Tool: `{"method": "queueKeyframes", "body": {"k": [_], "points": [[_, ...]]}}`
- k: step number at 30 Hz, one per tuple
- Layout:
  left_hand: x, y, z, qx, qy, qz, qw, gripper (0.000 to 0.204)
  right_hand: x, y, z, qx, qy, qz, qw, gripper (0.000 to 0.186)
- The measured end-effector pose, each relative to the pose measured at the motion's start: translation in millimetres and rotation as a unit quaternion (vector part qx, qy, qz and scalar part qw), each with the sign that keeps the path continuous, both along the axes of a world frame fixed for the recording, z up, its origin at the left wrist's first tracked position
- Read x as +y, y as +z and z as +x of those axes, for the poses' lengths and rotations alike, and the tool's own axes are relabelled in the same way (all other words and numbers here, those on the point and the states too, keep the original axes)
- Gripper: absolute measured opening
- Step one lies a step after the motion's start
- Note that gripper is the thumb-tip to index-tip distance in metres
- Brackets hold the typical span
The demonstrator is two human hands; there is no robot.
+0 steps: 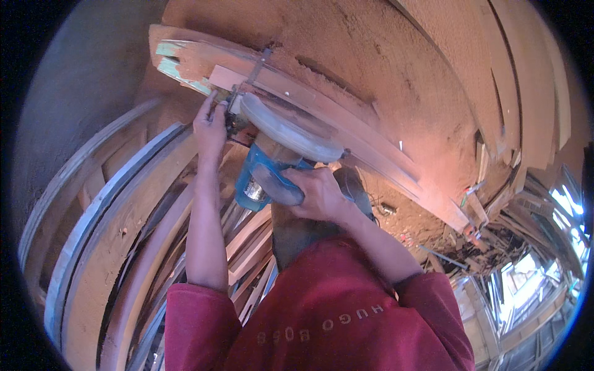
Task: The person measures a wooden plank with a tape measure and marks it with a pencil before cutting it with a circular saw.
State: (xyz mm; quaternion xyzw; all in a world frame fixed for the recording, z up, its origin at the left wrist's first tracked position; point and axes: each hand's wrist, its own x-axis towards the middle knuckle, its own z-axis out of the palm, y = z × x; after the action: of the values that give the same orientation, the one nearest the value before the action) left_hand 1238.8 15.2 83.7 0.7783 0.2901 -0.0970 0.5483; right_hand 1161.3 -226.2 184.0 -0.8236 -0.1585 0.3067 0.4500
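My right hand is wrapped round the dark handle of a blue circular saw. The saw's rounded grey guard lies along a long, dusty wooden board. My left hand is at the front of the saw, thumb and fingers drawn together beside a small wooden block and dark metal fittings. What those fingers pinch is too small to make out. A metal bar, perhaps part of a clamp, crosses the board just beyond them. The saw's blade is hidden from view.
Curved planks stand close together on my left. A pale green patch marks the board's far left end. Reddish dust coats the large curved wooden surface ahead. Wood scraps are heaped at the right, near bright gaps.
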Motion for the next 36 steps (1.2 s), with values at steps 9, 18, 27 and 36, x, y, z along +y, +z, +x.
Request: {"method": "queueKeyframes", "body": {"k": [9,18,27,36], "points": [[19.0,-4.6,10.6,0.022,-0.007,0.022,0.999,0.040,16.2,7.0,17.9,0.016,-0.002,0.003,1.000,0.049],[39.2,-10.2,17.7,0.017,-0.023,0.020,0.999,0.040,33.7,6.6,26.8,0.032,0.005,-0.015,0.999,0.045],[50.6,-9.1,26.5,0.047,0.007,-0.017,0.999,0.040,45.3,5.0,35.2,0.032,0.008,-0.017,0.999,0.044],[49.1,18.7,45.1,0.108,0.031,-0.021,0.993,0.039,58.5,6.7,46.7,0.023,0.003,0.005,1.000,0.038]]}}
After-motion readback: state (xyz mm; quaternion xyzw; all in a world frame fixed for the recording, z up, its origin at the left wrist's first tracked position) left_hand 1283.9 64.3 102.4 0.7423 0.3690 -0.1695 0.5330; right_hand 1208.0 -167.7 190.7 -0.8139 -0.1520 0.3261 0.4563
